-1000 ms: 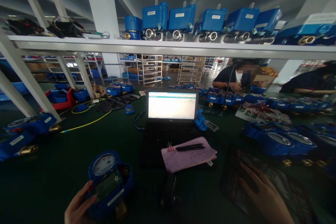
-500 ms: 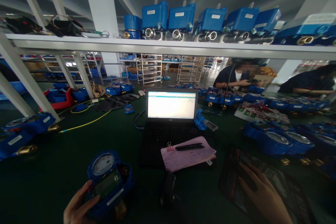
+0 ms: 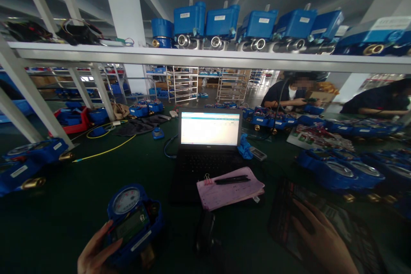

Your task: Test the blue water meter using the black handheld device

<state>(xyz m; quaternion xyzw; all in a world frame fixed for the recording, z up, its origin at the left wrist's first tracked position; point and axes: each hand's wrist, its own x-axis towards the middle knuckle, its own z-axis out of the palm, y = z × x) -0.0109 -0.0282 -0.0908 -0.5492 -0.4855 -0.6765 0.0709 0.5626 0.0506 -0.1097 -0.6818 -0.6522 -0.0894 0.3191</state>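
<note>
The left hand [image 3: 93, 254] grips a blue water meter [image 3: 133, 220] at the near left of the dark green table [image 3: 64, 205], fingers curled round its lower edge, dial and small display facing up. The right hand [image 3: 321, 239] lies flat, fingers spread, on a dark mat [image 3: 362, 231] at the near right. Between them sits an open laptop [image 3: 208, 137], with a pink clipped notepad [image 3: 229, 190] and two pens [image 3: 233, 179] resting on its front edge.
</note>
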